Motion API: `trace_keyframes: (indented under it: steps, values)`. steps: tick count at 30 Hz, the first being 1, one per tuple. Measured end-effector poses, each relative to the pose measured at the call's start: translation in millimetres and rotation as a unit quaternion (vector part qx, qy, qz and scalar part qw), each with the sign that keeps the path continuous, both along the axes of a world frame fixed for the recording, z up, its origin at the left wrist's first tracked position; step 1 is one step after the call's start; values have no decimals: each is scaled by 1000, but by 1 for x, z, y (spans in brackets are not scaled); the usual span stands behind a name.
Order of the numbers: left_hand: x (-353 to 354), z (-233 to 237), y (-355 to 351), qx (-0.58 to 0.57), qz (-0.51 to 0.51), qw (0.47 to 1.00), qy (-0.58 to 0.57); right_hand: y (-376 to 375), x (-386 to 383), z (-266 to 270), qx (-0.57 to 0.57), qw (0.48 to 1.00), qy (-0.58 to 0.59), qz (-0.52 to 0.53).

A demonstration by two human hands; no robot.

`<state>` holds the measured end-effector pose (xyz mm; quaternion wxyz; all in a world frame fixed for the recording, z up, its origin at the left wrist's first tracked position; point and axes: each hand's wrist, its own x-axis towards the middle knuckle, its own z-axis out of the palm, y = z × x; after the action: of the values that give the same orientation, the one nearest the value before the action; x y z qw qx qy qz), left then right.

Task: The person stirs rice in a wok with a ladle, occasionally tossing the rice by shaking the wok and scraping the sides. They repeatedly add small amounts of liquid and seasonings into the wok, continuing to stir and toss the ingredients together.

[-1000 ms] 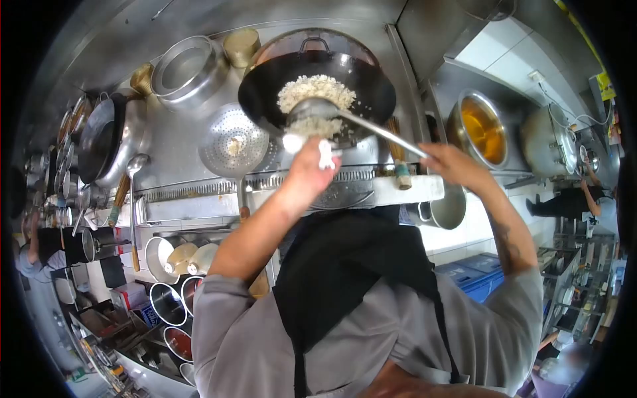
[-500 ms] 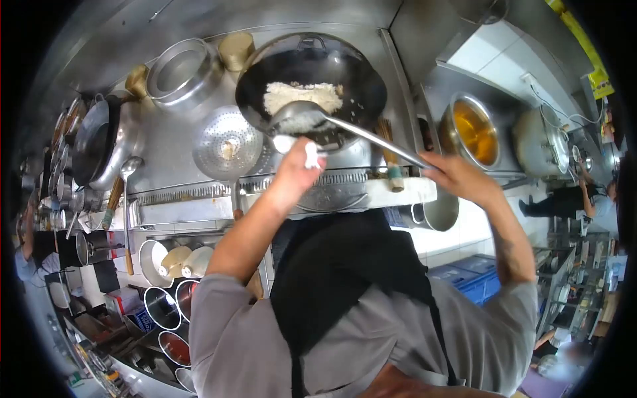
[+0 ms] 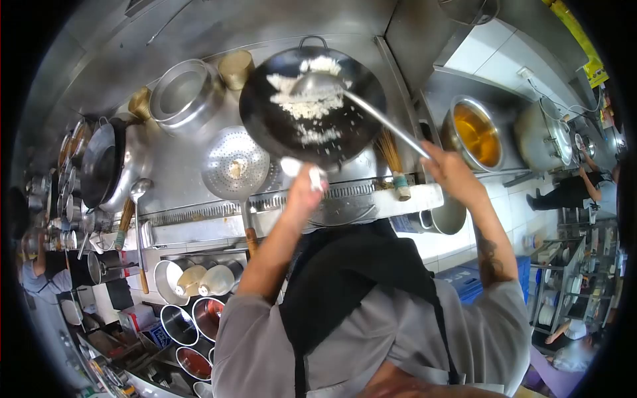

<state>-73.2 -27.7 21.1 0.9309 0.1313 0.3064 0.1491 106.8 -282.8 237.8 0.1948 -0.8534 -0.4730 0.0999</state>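
Note:
My left hand [image 3: 304, 196] is closed around a white cloth [image 3: 290, 166] at the near rim of a black wok [image 3: 265, 129]. The part of the wok under the cloth is hidden. White rice [image 3: 306, 108] lies in the wok, clumped toward the far side, with loose grains strewn nearer to me. My right hand [image 3: 452, 174] grips the end of a long-handled metal ladle [image 3: 383, 121]. Its bowl rests bottom-up over the rice, at the middle of the clump.
Left of the wok lies a perforated strainer [image 3: 222, 162], with stacked metal basins [image 3: 178, 93] behind it. A bamboo brush [image 3: 395, 166] leans at the wok's right. Further right stands a pot of orange liquid [image 3: 476, 136]. Sauce containers [image 3: 194, 363] sit at lower left. Other people work at both edges.
The ladle has moved forward, away from me, into the rice. The rice has gone from a compact mass to a broken, scattered spread. The wok's tilt has changed, and my left hand is slightly nearer me.

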Motion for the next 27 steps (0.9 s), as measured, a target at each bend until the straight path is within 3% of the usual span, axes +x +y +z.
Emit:
trace_keyframes:
  steps: [2,3,5,7,10,13,15,18,19,21,22,23,24,25,26,27]
  values:
    - [35,-2,42,-2,7,1000,17,23,-1,26,-32,996,47,-64]
    - [48,-21,56,7,-28,1000,-10,35,12,16,23,999,-3,-39]
    - [57,-8,54,9,-18,999,51,60,41,-43,132,987,-91,10]
    - [56,7,52,-32,-15,996,80,95,44,-93,130,990,-53,-30]
    - [57,15,51,-45,-28,995,81,106,12,-82,-136,969,199,-50]
    - [62,1,59,-27,-29,997,69,45,27,-86,-34,985,147,84]
    - [51,-6,43,-34,5,999,17,42,13,-21,-155,964,215,18]
    - [15,84,-12,-53,-4,996,66,25,19,-24,-47,991,112,51]
    - [4,100,-21,-77,-31,996,31,22,19,-27,-27,993,99,52]
    - [9,106,-20,-77,37,995,50,31,4,3,-56,984,168,36]
    - [6,91,-13,299,-5,954,12,29,-3,14,-71,977,202,25]
    - [2,77,-7,632,-49,773,-32,15,-10,15,-77,977,190,65]
    - [4,87,-13,321,-17,947,21,4,-8,21,-74,978,164,107]
    - [7,97,-17,-30,12,997,65,0,2,28,-70,977,133,151]
    - [0,107,-21,-54,-63,996,17,-9,13,25,-67,970,139,188]
    - [-6,117,-25,-68,-34,997,27,-5,11,25,-115,969,144,166]
